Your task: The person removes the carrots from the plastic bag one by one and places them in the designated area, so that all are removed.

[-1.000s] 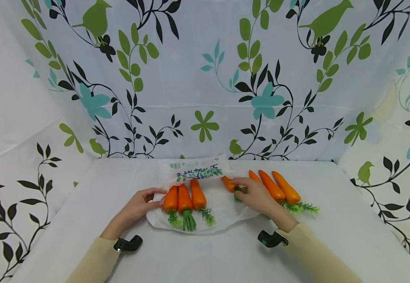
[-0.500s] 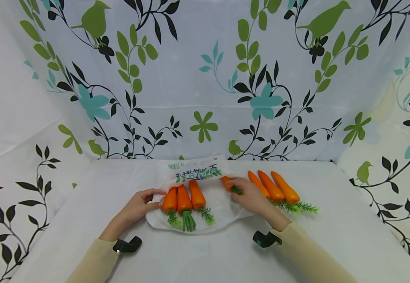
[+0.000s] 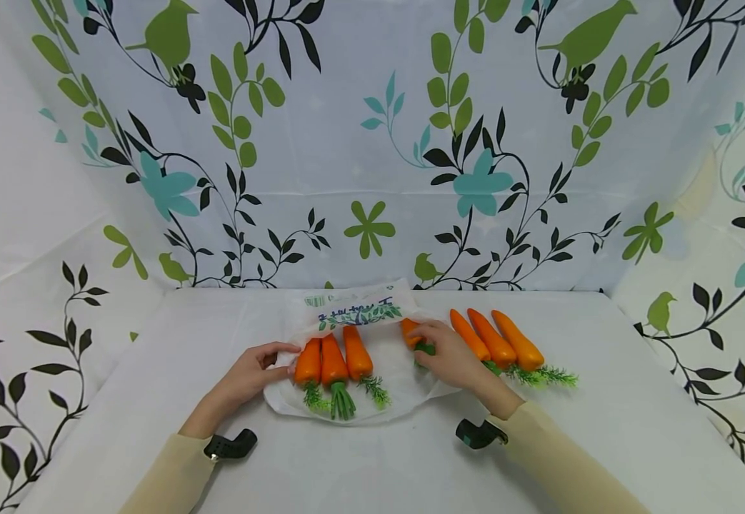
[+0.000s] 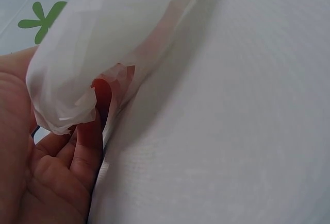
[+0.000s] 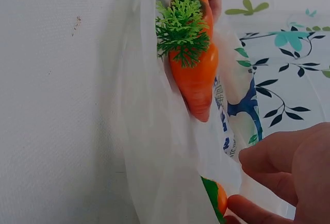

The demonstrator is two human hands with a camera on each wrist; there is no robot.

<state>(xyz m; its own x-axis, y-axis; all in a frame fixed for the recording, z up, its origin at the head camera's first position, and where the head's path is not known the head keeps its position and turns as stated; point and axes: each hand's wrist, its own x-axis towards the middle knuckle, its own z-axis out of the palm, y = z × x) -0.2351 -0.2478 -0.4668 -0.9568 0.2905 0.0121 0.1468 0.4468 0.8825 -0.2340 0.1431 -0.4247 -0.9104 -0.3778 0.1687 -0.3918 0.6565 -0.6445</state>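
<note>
A white plastic bag (image 3: 385,400) with a printed band lies on the table, its upper layer folded back. Three orange carrots (image 3: 333,360) with green tops rest side by side on its lower layer. At the bag's left edge, my left hand (image 3: 253,368) pinches the plastic beside the leftmost carrot; its fingers curl round the film (image 4: 67,85) in the left wrist view. My right hand (image 3: 452,357) holds another carrot (image 3: 408,332) near its green top, over the bag's right part. That carrot is mostly covered by the hand and bag.
To the right of the bag, three more carrots (image 3: 497,339) lie slanted with leafy tops toward me. A white table (image 3: 372,471) spreads beneath everything. Behind it hangs a curtain (image 3: 321,143) printed with leaves and birds.
My right hand has shifted left with the carrot, whose green top has swung slightly left. The left hand, bag and other carrots look the same.
</note>
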